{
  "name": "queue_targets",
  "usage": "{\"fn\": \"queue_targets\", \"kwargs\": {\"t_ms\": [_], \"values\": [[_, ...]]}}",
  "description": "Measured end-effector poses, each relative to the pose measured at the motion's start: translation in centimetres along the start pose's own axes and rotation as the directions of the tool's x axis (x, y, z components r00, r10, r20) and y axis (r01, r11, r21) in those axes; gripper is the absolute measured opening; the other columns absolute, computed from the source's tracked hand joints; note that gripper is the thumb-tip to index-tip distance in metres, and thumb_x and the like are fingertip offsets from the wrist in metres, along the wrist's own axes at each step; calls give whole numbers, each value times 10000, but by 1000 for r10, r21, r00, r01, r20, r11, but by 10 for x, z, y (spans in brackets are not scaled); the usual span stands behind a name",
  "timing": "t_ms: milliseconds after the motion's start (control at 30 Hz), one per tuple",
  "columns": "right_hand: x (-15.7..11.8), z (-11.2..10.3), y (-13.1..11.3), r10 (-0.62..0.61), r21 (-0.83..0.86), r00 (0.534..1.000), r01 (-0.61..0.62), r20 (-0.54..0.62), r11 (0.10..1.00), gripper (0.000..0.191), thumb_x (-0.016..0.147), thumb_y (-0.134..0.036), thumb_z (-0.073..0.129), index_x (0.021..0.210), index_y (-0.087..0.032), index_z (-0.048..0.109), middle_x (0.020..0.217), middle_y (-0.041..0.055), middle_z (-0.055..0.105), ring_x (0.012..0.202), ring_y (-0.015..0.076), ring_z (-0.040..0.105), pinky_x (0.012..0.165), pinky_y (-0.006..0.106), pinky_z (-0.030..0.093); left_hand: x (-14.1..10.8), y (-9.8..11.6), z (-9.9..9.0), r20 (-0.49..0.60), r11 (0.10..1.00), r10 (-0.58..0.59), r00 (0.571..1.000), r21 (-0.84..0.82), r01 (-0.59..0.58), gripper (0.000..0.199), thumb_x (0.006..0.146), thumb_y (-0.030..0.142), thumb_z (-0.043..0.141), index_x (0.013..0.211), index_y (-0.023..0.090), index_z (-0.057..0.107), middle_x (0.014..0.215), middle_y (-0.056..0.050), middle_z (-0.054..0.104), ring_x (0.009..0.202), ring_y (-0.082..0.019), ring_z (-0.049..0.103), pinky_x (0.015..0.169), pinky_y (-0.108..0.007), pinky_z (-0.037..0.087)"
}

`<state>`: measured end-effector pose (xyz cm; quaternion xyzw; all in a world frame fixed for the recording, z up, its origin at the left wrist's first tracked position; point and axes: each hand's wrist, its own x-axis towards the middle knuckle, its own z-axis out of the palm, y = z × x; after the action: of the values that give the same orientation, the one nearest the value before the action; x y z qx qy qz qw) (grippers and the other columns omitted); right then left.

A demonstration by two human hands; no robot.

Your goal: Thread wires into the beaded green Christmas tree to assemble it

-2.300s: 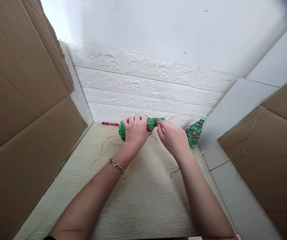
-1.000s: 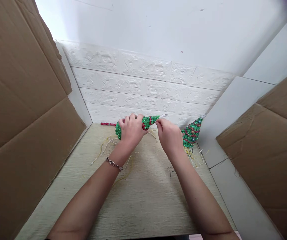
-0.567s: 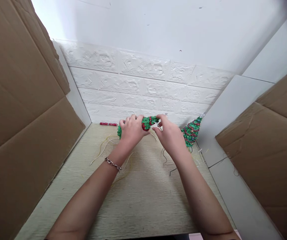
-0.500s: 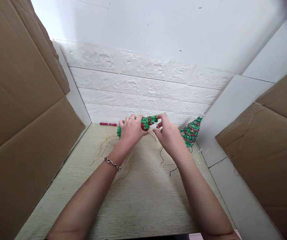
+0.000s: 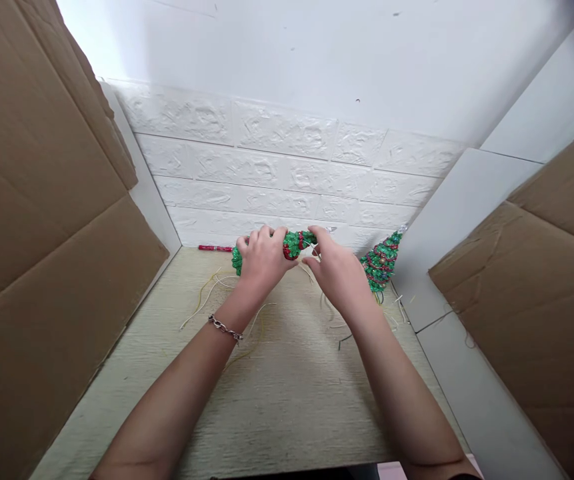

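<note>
Under the left hand (image 5: 264, 259), the beaded tree (image 5: 293, 245) is gripped sideways; the right hand (image 5: 339, 272) is kinda arched, thumb and forefinger spread, can't be told if the pale wire (image 5: 312, 249) is pinched.

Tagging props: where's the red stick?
Head view, left of centre: the red stick lies by the back wall, just left of the green tree in the left hand.

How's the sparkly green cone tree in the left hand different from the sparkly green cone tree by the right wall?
The held tree is sideways; the wall tree points up, tilted. The held tree shows few red bands; the wall tree shows many red strands. Both are sparkly green with red trim.
</note>
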<state>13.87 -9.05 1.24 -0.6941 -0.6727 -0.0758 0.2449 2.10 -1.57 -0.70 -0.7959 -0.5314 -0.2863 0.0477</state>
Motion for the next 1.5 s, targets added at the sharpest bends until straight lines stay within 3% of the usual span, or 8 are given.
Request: {"fn": "queue_targets", "kwargs": {"t_ms": [133,333,567,733,933,1067,1267,1500], "values": [[-7,-5,3,-68,141,996,59,58,988,636,863,-20,593,1404,-140,280,860,27,630,756,218,603,646,244,383,1,-3,0,27,1000,-4,1000,16,4,500,689,421,744,1126,227,599,1091,-92,598,1050,-292,522,891,-438,307],[1,-9,2,25,17,998,-24,-65,1000,58,978,-114,546,981,-149,592,903,51,638,832,229,601,633,264,359,0,-2,2,44,999,-3,999,36,2,508,685,434,739,1123,224,594,1116,-99,593,1049,-294,517,897,-444,305],[2,-2,-7,61,-111,998,-64,-24,992,104,1011,-199,557,1111,-205,584,948,23,640,787,217,612,545,268,312,-1,1,1,29,1000,11,999,14,-12,509,690,437,732,1139,242,593,1114,-95,597,1051,-294,516,891,-435,298],[-9,-15,-5,57,-73,997,-53,52,996,493,886,-121,701,1298,-172,436,915,26,641,792,237,618,560,257,343,3,-5,-3,37,1000,-9,999,26,8,483,715,419,723,1141,238,585,1141,-99,592,1066,-293,509,904,-433,294],[-6,-15,-4,57,-56,998,-56,9,997,183,963,-89,531,1111,-163,610,916,51,639,886,242,603,694,283,410,3,-7,-3,31,999,-9,999,39,8,506,706,419,730,1153,239,578,1144,-96,589,1064,-296,511,899,-439,301],[-1,-8,-3,-8,-73,998,3,-67,997,213,969,-56,469,993,-147,660,1023,73,615,938,232,580,757,283,417,1,-2,-2,38,999,-4,999,50,2,477,708,419,726,1127,239,588,1119,-98,594,1056,-292,512,898,-431,299],[-1,-6,-7,-15,-152,999,9,-33,988,159,985,-99,506,1083,-158,616,1051,68,601,866,225,591,630,277,397,-2,2,1,22,999,18,1000,35,-18,469,713,438,714,1123,244,597,1114,-99,595,1058,-292,512,897,-436,298],[-15,-22,-11,82,-236,994,-61,79,970,235,946,-85,551,1166,-165,564,795,26,622,704,247,595,507,288,280,0,-2,1,47,998,2,999,60,-5,491,692,419,735,1127,242,591,1114,-96,596,1053,-290,513,892,-432,305]]}}
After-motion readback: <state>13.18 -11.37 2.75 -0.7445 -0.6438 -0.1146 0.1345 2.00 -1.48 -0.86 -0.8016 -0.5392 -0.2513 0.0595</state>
